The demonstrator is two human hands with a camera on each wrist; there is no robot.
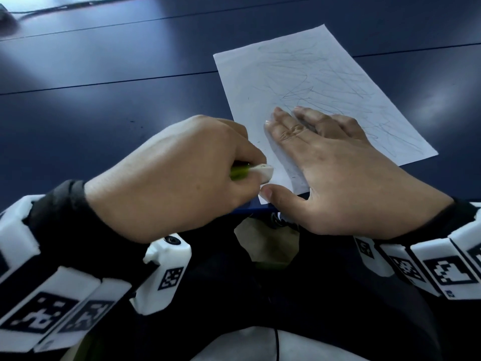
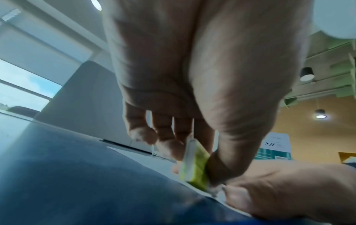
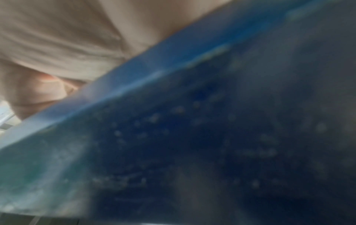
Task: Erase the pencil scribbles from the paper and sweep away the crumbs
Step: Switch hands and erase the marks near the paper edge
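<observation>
A white sheet of paper [image 1: 307, 82] covered in thin pencil scribbles lies tilted on the dark blue table [image 1: 104, 105]. My right hand [image 1: 335, 165] lies flat on the paper's near part, fingers straight and spread, thumb near the paper's near corner. My left hand [image 1: 182, 173] grips a white eraser in a yellow-green sleeve [image 1: 256, 171], its white end over the paper's near left edge. The left wrist view shows the eraser [image 2: 195, 166] pinched between thumb and fingers, its lower end at the paper [image 2: 150, 159]. The right wrist view is blurred, showing only palm and table edge [image 3: 134, 73].
The table's near edge runs just under both wrists. A few dark specks lie on the table [image 1: 135, 123] left of the paper. A dark cable [image 1: 52, 7] runs along the far left. A grey partition [image 2: 77, 97] stands beyond the table.
</observation>
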